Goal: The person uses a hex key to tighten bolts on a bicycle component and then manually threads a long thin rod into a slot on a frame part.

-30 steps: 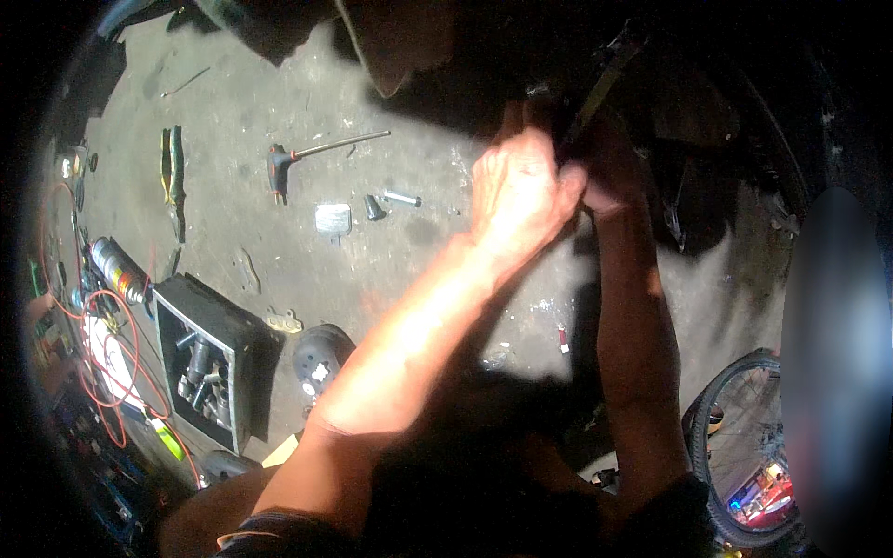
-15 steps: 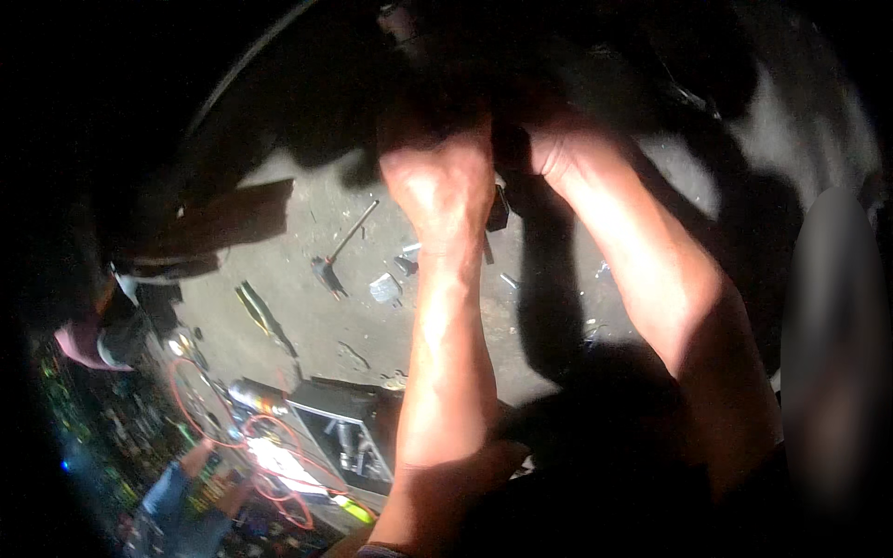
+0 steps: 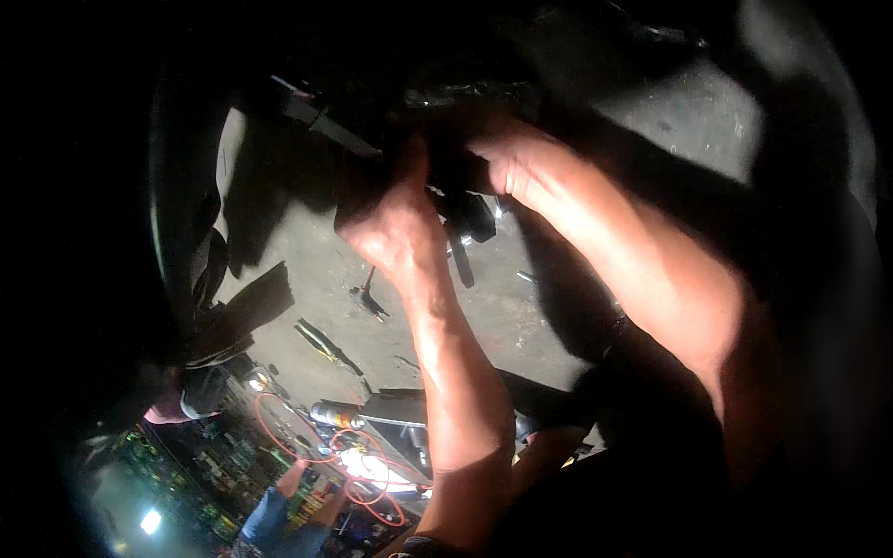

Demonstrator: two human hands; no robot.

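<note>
Both my arms reach forward into deep shadow. My left hand point(image 3: 395, 219) shows its back in bright light, with the thumb pointing up into the dark; its other fingers are lost in shadow. To its right, my right hand point(image 3: 498, 153) is lit only near the wrist, and its fingers are hidden. A dark angular part point(image 3: 470, 219) shows between and just below the two hands; whether either one touches it I cannot make out. Past my left hand, a long narrow grey bar point(image 3: 339, 132) slants through the gloom.
On the grey floor point(image 3: 493, 321) lie pliers point(image 3: 326, 346) and a tool with a dark head and thin shaft point(image 3: 367, 301). Nearer are a dark open box point(image 3: 395, 409), a can point(image 3: 335, 416), a looped red cord point(image 3: 270, 418) and a bright lamp point(image 3: 372, 471). Another person's legs point(image 3: 279, 516) show lower left.
The view has shifted, so the floor things sit further right and lower. My hands have moved left in the picture, and my left thumb now shows raised. The slanting grey bar has come into sight.
</note>
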